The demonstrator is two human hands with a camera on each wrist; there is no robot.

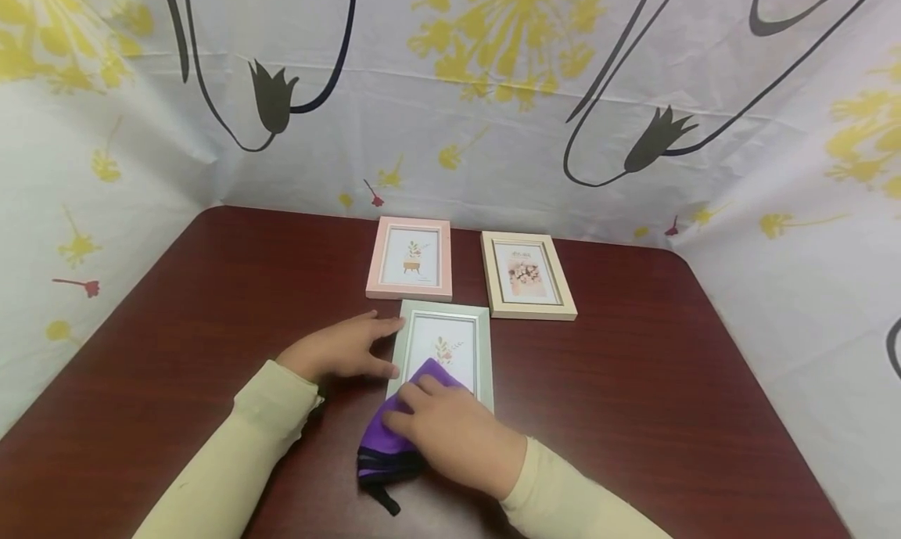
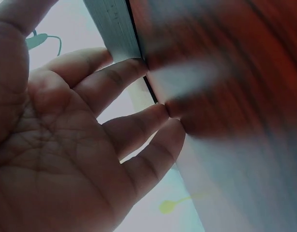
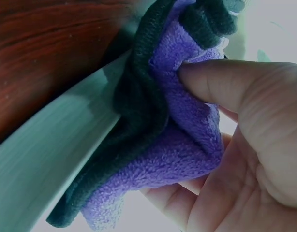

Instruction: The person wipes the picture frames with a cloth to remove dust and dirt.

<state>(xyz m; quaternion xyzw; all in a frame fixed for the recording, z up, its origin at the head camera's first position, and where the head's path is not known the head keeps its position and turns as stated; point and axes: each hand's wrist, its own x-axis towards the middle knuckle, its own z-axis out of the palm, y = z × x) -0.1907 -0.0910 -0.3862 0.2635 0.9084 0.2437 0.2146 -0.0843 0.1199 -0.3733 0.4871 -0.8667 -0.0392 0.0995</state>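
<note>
A pale green photo frame (image 1: 483, 351) with a plant print lies flat on the dark red table, its lower part covered. My right hand (image 1: 457, 437) grips a folded purple cloth (image 1: 383, 437) with black edging over the frame's lower left part. In the right wrist view the thumb presses into the purple cloth (image 3: 182, 96), whose dark edge overlaps the green frame (image 3: 61, 130). My left hand (image 1: 345, 350) is at the frame's left side, thumb and forefinger touching its edge. The left wrist view shows the left fingers (image 2: 134, 130) spread and nearly straight, fingertips down at the tabletop.
Behind the green frame lies a pink photo frame (image 1: 374, 269), with a cream photo frame (image 1: 563, 289) to its right. The wooden table (image 1: 633, 414) has rounded far corners. A white cloth backdrop (image 1: 394, 140) with printed flowers hangs around it.
</note>
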